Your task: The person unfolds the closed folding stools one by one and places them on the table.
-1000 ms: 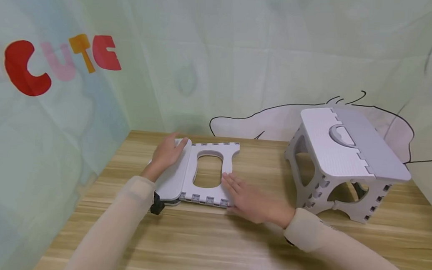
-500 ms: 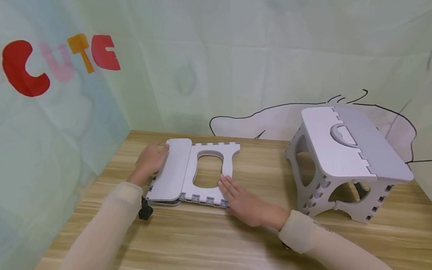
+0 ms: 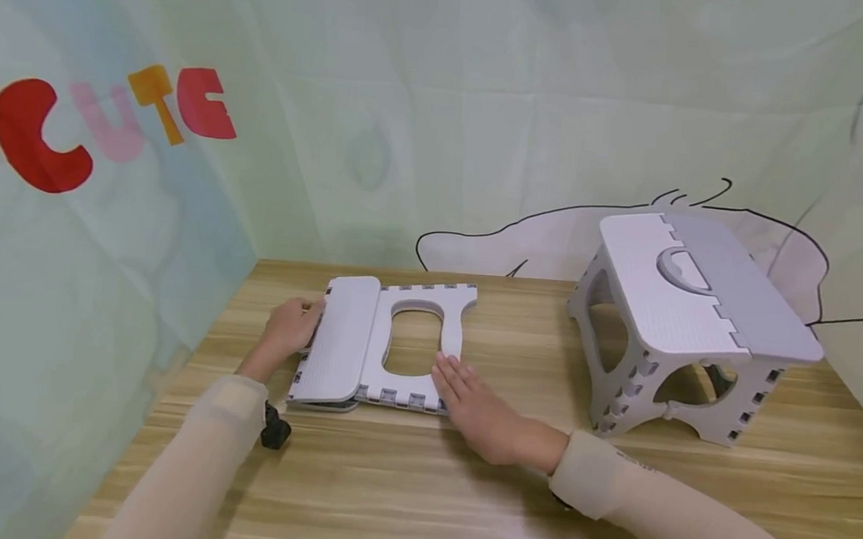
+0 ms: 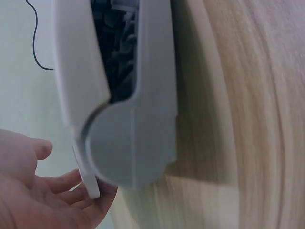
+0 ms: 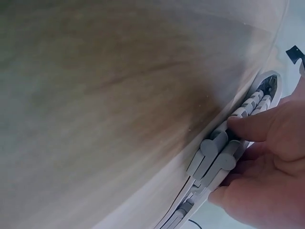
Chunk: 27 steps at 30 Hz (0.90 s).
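Observation:
A folding stool (image 3: pixel 336 338), white with grey hinges, lies partly folded on its side on the wooden table in the head view. At its far left edge is my left hand (image 3: pixel 292 325). In the left wrist view the left fingers (image 4: pixel 71 191) curl round the rim of the white panel (image 4: pixel 78 71), while the thumb stands apart. My right hand (image 3: pixel 485 415) holds the near right corner of the leg frame (image 3: pixel 453 329), its fingers stretched over the top. From the right wrist view, the thumb lies against the hinged edge (image 5: pixel 214 155), with the fingers on the other side.
A second folding stool (image 3: pixel 693 296), unfolded and upright, stands on the right of the wooden table (image 3: pixel 400 501). Behind the table hangs a printed cloth (image 3: pixel 486 140), with the letters CUTE on its left part.
My left hand has moved from the top of the panel to its left outer edge. The right hand has slid slightly toward me along the corner. The partly folded stool stays nearly in place.

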{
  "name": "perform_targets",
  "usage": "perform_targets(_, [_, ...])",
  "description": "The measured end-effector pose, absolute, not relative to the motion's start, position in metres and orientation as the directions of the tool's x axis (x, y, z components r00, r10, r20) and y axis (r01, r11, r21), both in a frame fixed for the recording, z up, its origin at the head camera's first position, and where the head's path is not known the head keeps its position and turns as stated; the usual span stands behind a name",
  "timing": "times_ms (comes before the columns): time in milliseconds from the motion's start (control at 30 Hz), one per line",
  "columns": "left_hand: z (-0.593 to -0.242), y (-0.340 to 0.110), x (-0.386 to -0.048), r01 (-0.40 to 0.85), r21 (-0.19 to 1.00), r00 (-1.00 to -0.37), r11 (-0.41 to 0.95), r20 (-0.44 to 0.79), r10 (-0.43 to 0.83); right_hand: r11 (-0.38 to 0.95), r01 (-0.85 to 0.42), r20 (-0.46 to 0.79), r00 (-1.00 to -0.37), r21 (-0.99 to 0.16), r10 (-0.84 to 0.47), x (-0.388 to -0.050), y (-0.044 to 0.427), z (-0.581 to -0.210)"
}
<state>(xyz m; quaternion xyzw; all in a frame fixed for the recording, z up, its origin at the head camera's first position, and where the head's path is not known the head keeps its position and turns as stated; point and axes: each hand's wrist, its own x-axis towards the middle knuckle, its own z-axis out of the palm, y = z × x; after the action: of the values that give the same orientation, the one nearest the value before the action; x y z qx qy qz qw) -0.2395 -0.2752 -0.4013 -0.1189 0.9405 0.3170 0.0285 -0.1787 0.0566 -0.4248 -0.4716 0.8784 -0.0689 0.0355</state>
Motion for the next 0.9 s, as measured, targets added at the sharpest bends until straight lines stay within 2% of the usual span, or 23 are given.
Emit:
perform_targets(233, [-0.398, -0.28, -0.235, -0.247, 0.582, -0.969, 0.775, -0.14, -0.204, 0.548, -0.828, 0.033, -0.555, -0.12, -0.831, -0.175, 0.054, -0.427])
perform_targets(533, [-0.398, -0.285, -0.231, -0.231, 0.63, -0.973, 0.741, -0.152, -0.174, 0.533, -0.843, 0.102, -0.538, -0.074, -0.837, -0.169, 0.052, -0.433])
perform_targets(900, [-0.402, -0.288, -0.234, -0.257, 0.696, -0.963, 0.671, -0.124, -0.24, 0.521, -0.852, 0.136, -0.523, -0.054, -0.842, -0.17, 0.054, -0.436])
